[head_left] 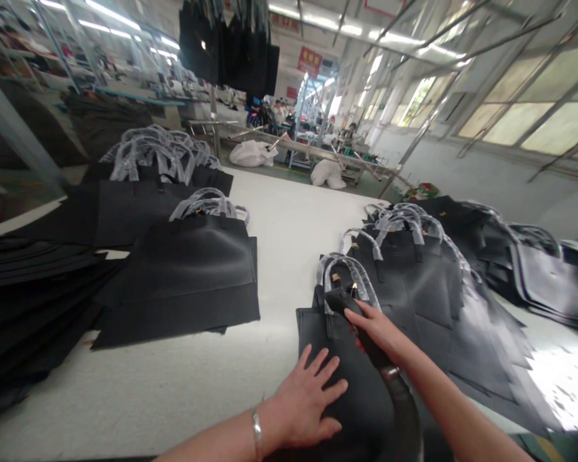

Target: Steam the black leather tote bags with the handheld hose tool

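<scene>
Just right of centre at the near side of the table, a black bag panel [313, 330] lies flat. Its handles [349, 263] are wrapped in clear plastic, with gold-coloured fittings at their base. My left hand [308, 404] rests on the panel with its fingers spread, a bracelet on the wrist. Wrapped around a black hand-held tool with a thick hose [373, 350], my right hand [378, 327] is closed. The tool's head is over the base of the handles, and its hose runs down past the lower edge. I cannot tell the tool's exact kind.
More black bags [414, 282] with wrapped handles overlap along the right. Another pile [187, 269] lies left of centre, beside stacked black sheets [29, 301]. They lie on a white table [289, 212]. Black pieces [226, 58] hang overhead. White sacks [250, 154] sit beyond the table.
</scene>
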The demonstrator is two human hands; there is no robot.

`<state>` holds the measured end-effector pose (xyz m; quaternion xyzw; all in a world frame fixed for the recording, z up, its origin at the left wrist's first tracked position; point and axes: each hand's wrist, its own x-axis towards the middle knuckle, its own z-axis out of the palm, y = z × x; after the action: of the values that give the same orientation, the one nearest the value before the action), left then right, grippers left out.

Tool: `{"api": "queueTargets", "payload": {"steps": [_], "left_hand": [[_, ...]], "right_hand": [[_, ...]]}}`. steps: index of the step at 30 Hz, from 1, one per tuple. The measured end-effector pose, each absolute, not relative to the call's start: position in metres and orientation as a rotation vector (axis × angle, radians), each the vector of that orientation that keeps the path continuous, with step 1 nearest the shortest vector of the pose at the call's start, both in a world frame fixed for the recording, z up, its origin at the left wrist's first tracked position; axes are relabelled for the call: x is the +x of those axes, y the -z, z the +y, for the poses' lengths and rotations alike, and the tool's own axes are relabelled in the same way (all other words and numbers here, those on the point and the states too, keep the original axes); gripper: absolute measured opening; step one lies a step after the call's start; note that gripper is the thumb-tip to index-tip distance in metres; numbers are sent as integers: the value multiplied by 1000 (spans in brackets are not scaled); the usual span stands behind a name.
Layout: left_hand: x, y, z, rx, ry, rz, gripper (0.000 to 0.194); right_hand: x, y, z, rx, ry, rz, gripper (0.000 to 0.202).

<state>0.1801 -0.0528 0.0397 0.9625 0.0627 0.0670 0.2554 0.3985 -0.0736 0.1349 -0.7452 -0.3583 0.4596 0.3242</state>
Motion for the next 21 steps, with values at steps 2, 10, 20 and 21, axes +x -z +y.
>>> {"api": "queueTargets", "payload": {"steps": [2, 10, 20, 21], "left_hand": [[178, -42, -53, 2592, -195, 163, 64], [174, -42, -52, 2532, -211, 159, 63], [173, -42, -50, 2560, -257, 156, 63], [173, -41, -50, 2553, -260, 155, 63]], "right_hand": [[395, -141, -73, -1942, -1263, -956, 41], [363, -130, -52, -1877, -1609, -1018, 34], [398, -148, -30, -1989, -1177, -871, 35], [411, -153, -42, -2009, -1163, -828, 34]]}}
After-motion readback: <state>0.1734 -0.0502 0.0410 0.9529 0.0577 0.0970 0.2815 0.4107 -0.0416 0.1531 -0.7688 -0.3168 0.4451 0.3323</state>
